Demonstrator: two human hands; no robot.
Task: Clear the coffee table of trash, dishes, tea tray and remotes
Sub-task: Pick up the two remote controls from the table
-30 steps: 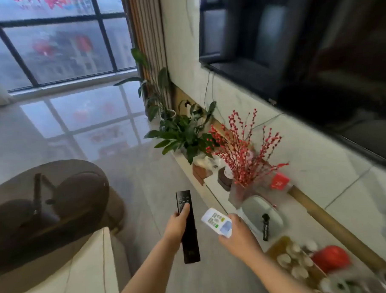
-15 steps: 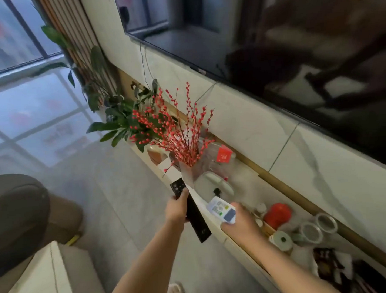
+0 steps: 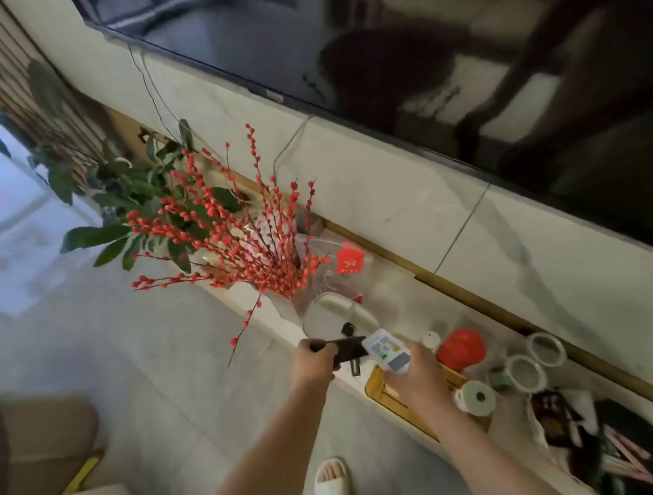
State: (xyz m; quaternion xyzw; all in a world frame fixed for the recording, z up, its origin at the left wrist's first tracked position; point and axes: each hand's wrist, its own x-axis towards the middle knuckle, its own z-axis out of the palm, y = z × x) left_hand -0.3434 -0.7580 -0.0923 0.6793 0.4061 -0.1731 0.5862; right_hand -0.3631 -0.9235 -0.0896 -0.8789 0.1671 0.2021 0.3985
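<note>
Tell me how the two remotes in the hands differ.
The black remote is dark and slim; the white remote is pale, wider, with a screen and coloured buttons. The left hand holds the black one, the right hand the white. Both hang over the TV shelf, their ends overlapping.

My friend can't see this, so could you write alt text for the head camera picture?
A person's left hand grips a black remote and the right hand a white remote, both held over a cluttered low shelf below a wall-mounted TV, beside red berry branches.
</note>
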